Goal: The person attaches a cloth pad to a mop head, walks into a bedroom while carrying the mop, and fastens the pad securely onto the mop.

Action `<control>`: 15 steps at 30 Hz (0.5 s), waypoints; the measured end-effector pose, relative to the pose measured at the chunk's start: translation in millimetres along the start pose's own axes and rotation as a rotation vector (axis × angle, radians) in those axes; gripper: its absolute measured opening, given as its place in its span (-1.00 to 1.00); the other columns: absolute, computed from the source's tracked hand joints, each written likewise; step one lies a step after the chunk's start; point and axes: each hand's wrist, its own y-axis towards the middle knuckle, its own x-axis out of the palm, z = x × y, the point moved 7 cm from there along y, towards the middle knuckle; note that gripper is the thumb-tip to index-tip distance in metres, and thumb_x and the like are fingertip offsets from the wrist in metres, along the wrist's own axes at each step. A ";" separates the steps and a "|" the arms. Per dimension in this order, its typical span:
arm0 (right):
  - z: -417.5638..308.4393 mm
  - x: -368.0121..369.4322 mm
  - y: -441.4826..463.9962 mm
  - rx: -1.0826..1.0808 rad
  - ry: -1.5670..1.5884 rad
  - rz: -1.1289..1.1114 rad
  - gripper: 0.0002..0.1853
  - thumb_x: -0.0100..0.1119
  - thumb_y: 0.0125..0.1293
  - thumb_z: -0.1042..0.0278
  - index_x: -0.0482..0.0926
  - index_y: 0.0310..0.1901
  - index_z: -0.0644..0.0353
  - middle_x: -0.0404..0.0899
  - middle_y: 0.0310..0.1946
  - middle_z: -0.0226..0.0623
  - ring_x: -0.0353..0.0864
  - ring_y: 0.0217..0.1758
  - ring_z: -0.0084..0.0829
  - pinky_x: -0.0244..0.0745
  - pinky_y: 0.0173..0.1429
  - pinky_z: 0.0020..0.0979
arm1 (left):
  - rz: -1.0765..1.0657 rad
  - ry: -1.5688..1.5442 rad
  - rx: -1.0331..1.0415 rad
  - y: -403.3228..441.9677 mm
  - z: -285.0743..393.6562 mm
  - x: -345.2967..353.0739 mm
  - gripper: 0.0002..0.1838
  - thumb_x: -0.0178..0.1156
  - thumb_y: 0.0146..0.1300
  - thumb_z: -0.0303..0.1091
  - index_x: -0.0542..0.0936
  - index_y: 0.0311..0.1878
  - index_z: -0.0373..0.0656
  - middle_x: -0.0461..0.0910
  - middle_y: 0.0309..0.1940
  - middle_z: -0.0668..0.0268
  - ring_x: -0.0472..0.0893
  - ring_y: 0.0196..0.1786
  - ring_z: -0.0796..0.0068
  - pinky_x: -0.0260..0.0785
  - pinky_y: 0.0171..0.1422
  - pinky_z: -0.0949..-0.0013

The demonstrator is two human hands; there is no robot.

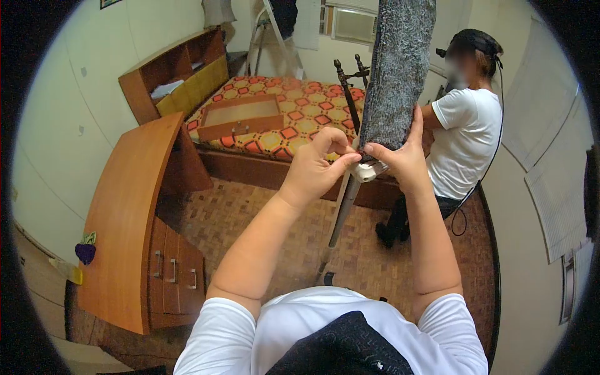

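A flat mop stands upside down before me, its grey fuzzy mop pad (400, 69) raised and its long handle (340, 222) slanting down to the floor. My left hand (317, 164) is closed in a pinch at the pad's lower left corner; the exact bit between the fingertips is too small to make out. Around the pad's lower right edge is my right hand (407, 161), thumb on the near end and fingers along the side. Just beneath both hands sits the white plastic mop joint (369, 170).
A person (465, 131) in a white shirt stands at the right behind the pad. A bed (300, 106) with a patterned mattress carries a wooden drawer (240, 115). To the left is a wooden desk (128, 219). A stepladder (272, 47) stands at the back.
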 end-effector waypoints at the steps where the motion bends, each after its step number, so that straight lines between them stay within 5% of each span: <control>1: 0.5 2.5 0.4 -0.007 0.050 -0.027 0.27 0.53 -0.34 0.24 -0.23 0.33 0.22 0.15 0.20 0.01 0.24 0.22 -0.18 0.18 0.26 -0.30 | -0.004 0.026 -0.025 -0.7 1.2 -1.0 -0.72 0.27 0.06 -0.49 0.35 -0.24 -0.15 0.55 -0.42 0.34 0.55 -0.30 0.60 0.39 -0.22 0.52; 11: 11.8 10.7 -3.3 0.029 0.336 -0.146 0.16 0.36 -0.17 0.50 -0.32 0.36 0.19 0.11 0.23 -0.08 0.23 0.23 -0.26 0.17 0.26 -0.34 | -0.166 0.037 -0.141 -6.6 -1.1 -2.8 -0.61 0.18 0.17 -0.37 0.36 0.06 -0.19 0.54 -0.28 0.34 0.53 -0.14 0.58 0.39 -0.05 0.48; 14: 11.6 19.6 -6.2 0.046 0.331 -0.152 0.16 0.37 -0.18 0.51 -0.32 0.36 0.19 0.12 0.22 -0.06 0.24 0.23 -0.26 0.17 0.25 -0.34 | -0.262 -0.030 -0.256 -0.4 -8.1 -9.8 -0.53 0.16 0.14 -0.42 0.36 0.16 -0.15 0.56 -0.12 0.24 0.55 -0.11 0.54 0.40 -0.24 0.50; 15: 10.4 20.6 -6.9 0.055 0.339 -0.152 0.16 0.37 -0.18 0.51 -0.32 0.36 0.19 0.12 0.22 -0.05 0.24 0.22 -0.26 0.18 0.25 -0.34 | -0.300 -0.049 -0.311 0.3 -7.1 -10.2 -0.49 0.15 0.15 -0.44 0.33 0.21 -0.20 0.56 -0.13 0.24 0.54 -0.10 0.53 0.41 -0.10 0.49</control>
